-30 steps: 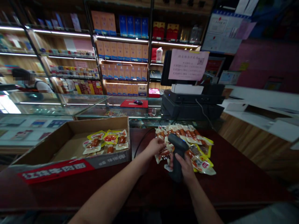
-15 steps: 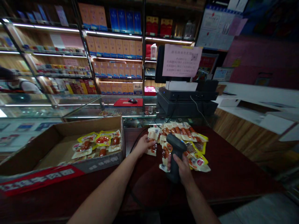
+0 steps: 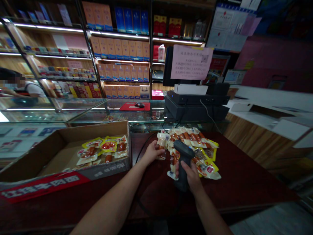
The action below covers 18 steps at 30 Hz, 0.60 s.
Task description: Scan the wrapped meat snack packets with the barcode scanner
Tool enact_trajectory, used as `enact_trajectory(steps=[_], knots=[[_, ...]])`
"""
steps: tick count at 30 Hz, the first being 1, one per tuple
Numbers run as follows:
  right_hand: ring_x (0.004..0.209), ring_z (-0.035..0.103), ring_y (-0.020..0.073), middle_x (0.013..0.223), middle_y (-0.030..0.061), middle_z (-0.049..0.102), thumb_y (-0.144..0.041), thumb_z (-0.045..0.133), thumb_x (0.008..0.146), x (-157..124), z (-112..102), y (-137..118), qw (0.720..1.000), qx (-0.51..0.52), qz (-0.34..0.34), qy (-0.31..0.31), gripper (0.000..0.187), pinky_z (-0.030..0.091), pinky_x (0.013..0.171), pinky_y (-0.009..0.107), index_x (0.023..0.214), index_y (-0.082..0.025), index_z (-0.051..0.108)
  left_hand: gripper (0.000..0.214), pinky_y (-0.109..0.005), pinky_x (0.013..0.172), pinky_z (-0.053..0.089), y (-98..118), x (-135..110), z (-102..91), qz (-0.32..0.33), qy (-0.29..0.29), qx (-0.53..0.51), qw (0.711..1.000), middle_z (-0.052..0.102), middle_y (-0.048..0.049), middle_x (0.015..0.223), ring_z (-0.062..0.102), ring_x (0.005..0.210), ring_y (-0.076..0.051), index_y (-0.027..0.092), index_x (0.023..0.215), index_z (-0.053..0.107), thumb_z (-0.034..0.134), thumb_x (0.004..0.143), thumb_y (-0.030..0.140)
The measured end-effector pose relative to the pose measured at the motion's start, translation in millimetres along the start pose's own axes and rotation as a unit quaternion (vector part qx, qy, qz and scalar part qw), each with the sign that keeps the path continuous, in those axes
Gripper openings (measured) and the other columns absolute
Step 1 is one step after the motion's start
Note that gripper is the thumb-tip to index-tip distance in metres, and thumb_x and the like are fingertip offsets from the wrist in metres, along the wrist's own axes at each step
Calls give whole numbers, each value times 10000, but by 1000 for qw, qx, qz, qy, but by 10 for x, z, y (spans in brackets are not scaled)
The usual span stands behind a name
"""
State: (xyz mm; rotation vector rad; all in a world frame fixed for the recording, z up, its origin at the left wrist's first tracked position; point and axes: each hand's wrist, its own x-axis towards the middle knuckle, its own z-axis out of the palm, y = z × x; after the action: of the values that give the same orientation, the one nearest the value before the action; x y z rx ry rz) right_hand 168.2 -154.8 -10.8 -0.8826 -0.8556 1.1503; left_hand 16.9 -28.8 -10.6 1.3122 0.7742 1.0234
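My right hand is wrapped round the grip of a dark barcode scanner, its head tilted toward the far left. My left hand pinches a sealed snack packet with a pale top and a reddish-brown filling. That packet sits at the left edge of a spread of similar snack packets on the dark red table. One pale-edged packet lies partly hidden behind the scanner. Packets with yellow edges lie to the right of my right hand.
An open cardboard box with several snack packets stands on the left. Behind the table are a glass counter, a mouse and a monitor bearing a pink notice. Another person leans at the far left.
My left hand and its packet have shifted slightly right and the packet has tilted, its lower part now less visible. The right hand holds the scanner almost unmoved. The other person has moved right.
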Motion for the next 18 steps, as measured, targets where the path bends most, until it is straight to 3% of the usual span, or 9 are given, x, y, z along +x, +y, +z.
enact_trajectory(steps=[5, 10, 18], knots=[[400, 538, 105, 566, -14, 599, -447, 685, 705, -2, 0, 6, 1000, 4, 7, -4, 300, 466, 374, 220, 721, -167, 576, 444, -281, 617, 500, -12, 2, -6, 12, 17, 36, 999, 664, -51, 813, 634, 705, -169, 146, 873, 498, 779, 540, 233], [401, 540, 108, 530, -8, 593, -442, 659, 733, -1, -8, 10, 1000, -8, 9, -20, 300, 467, 388, 220, 680, -156, 586, 431, -282, 609, 504, -21, -5, -5, 2, -4, 12, 1000, 660, -35, 794, 633, 674, -156, 155, 864, 496, 775, 548, 246], [395, 536, 114, 551, -10, 601, -459, 686, 686, -6, 7, -8, 1000, -18, 14, 3, 306, 465, 379, 231, 678, -174, 577, 441, -280, 620, 508, -22, -8, -6, 7, 3, 12, 1000, 658, -45, 795, 637, 693, -159, 154, 858, 511, 794, 534, 249]])
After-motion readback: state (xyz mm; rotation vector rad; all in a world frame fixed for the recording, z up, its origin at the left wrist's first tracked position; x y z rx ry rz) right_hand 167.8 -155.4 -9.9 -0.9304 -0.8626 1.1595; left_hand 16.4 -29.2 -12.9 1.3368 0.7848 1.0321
